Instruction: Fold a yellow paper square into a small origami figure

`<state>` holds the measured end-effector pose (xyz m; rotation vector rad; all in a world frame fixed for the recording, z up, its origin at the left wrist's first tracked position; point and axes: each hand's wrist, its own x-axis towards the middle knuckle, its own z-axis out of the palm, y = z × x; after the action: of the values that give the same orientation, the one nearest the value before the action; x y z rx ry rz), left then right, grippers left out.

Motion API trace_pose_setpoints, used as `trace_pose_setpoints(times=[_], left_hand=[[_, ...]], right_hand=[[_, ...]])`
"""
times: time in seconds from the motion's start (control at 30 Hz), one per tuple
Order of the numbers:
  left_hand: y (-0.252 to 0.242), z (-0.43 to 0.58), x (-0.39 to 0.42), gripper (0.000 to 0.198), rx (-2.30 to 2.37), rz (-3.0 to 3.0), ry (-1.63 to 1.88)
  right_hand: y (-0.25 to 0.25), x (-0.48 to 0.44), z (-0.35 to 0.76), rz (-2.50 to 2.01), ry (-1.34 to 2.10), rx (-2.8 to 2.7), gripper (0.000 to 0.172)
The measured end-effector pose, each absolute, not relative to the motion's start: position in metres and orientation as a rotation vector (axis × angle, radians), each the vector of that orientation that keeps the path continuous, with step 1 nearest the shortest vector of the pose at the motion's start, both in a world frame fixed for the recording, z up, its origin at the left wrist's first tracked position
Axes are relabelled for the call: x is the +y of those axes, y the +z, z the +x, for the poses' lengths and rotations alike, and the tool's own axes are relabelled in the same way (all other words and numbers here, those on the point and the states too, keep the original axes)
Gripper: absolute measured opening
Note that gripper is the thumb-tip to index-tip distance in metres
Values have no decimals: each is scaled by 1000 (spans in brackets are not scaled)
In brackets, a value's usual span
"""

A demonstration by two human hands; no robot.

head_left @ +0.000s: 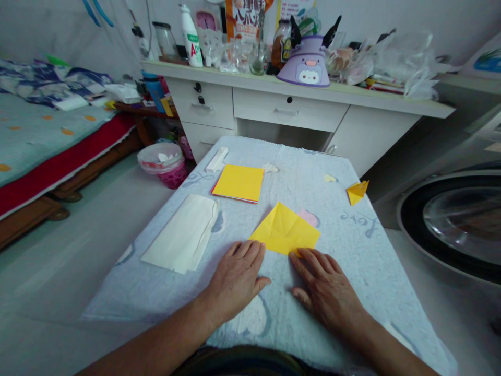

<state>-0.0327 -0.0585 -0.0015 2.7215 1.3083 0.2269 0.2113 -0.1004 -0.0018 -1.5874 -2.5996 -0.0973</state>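
A yellow paper sheet (285, 230), folded into a creased diamond shape, lies on the light blue cloth of the table (352, 245). My left hand (237, 277) rests flat on the cloth, fingers stretched out, its fingertips touching the paper's left corner. My right hand (323, 284) also lies flat with fingers extended, the fingertips pressing the paper's lower edge. Neither hand holds anything.
A stack of yellow square papers (238, 183) lies further back, a folded white sheet (183, 232) to the left, a small folded yellow piece (357, 191) at the right edge. A white tube (216, 160) lies behind. A cluttered desk (297, 99), pink bin (162, 163) and bed (47, 141) surround the table.
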Motion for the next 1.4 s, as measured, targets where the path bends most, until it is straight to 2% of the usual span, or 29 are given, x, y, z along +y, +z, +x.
trace_pose_setpoints(times=[0.3,0.43,0.53,0.63,0.7,0.8,1.03,1.1,1.23,1.4], left_hand=[[-7,-36,-60,57,1346,2747,218],[-6,-38,-61,56,1350,2737,242],[1,-37,-59,50,1347,2695,243],[11,-31,-53,39,1344,2624,255],[16,-24,-47,40,1337,2572,311],[20,-7,-33,52,1188,2458,399],[9,31,-10,59,1022,2317,458],[6,34,-11,53,1042,2334,458],[12,26,-15,27,1042,2368,454],[25,5,-14,32,983,2388,650]], right_hand=[[-6,-121,246,-1649,-192,-2592,57],[-4,-119,251,-1687,-116,-2562,54],[11,-108,253,-1675,66,-2534,40],[35,-90,254,-1621,388,-2444,22],[49,-76,251,-1666,486,-2289,27],[53,-57,244,-1642,439,-2107,21],[11,-27,229,-1513,347,-1882,22],[3,-27,230,-1441,338,-1875,21],[2,-33,236,-1364,341,-1870,23],[11,-38,245,-1332,376,-1878,34]])
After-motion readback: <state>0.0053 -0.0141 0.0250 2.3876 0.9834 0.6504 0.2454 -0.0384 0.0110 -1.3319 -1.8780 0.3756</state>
